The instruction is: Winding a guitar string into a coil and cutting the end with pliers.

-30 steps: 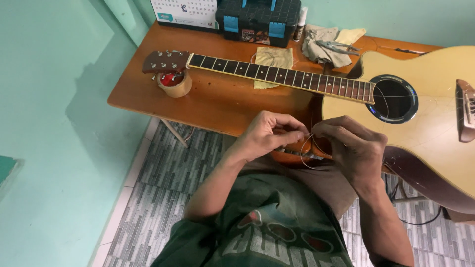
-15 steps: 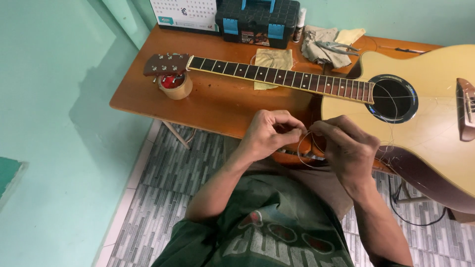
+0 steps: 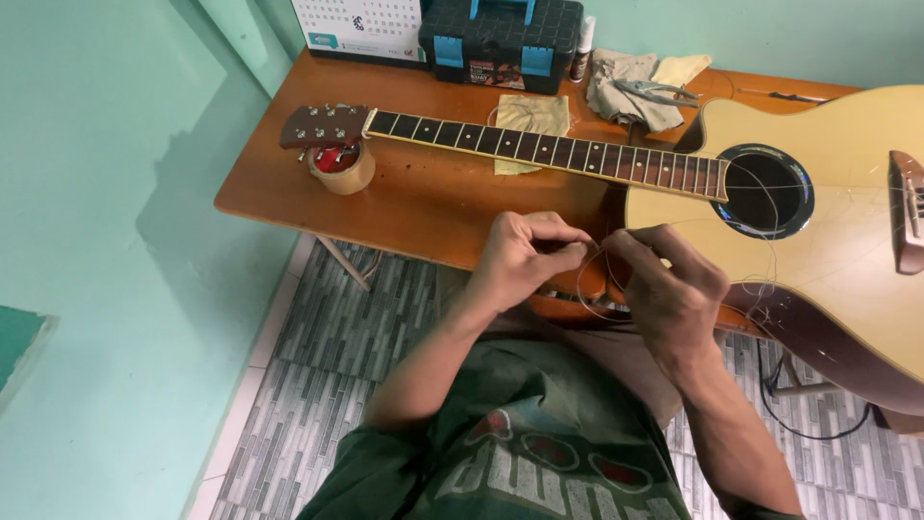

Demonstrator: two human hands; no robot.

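Thin metal guitar string (image 3: 589, 289), coiled into a loose loop, hangs between the two hands just off the near edge of the surface (image 3: 423, 207). The left hand (image 3: 525, 255) is curled into a half fist, its fingers (image 3: 553, 236) pinched together on the string at the top of the loop. The right hand (image 3: 669, 284) sits just beside it, knuckles up, fingers bent down and closed on the other side of the same loop; how firmly they grip is hidden under the hand. Both hands hover near the spot where the acoustic guitar (image 3: 828, 241) meets its neck.

That guitar lies flat along the surface, pale top up, its body hanging past the right end and the near edge, round sound hole (image 3: 767, 191) facing up and dark bridge (image 3: 908, 212) at the far right. Loose strings trail across the body near the sound hole. The fretboard (image 3: 539, 149) runs leftward to the brown headstock (image 3: 322, 125), which rests over a roll of tape (image 3: 342, 169) near the left end.

Along the far edge stand a desk calendar (image 3: 358, 27) at the far left corner, a black toolbox with blue latches (image 3: 500, 43), and a small bottle (image 3: 580, 53). A crumpled grey cloth (image 3: 621, 91) lies beside them with pliers (image 3: 664, 91) on top, and a yellowish cloth (image 3: 525, 120) lies partly under the neck. Below, grey tiled floor (image 3: 327, 356) shows.
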